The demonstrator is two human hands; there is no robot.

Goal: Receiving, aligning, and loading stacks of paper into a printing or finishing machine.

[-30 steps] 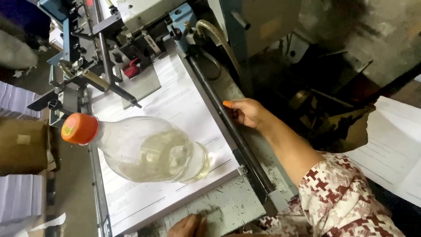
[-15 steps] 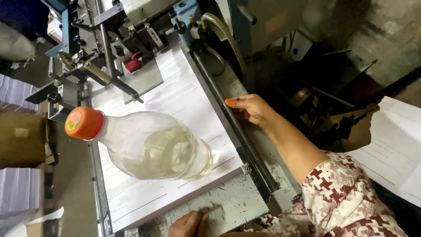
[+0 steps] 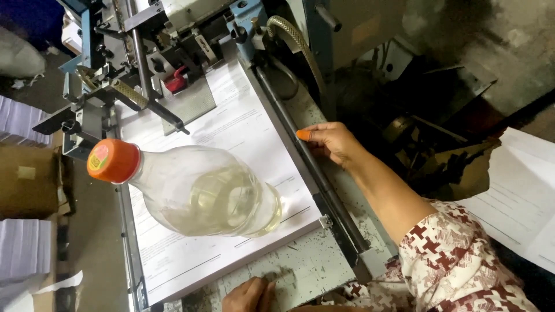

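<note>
The clear bottle (image 3: 202,196) lies on the paper stack (image 3: 231,133), orange cap toward the machine bed's left edge, long axis crosswise; the right hand (image 3: 332,141), loosely curled, rests on the right-edge rail (image 3: 312,173), while the nearer left hand (image 3: 248,294) presses flat at the near edge.

right hand (image 3: 332,141): arm extended, fingers loosely curled | left hand (image 3: 250,294): knuckles bent, low

Single head cam, steep downward look, close over paper stack (image 3: 231,133), machine bed (image 3: 306,271)
</note>
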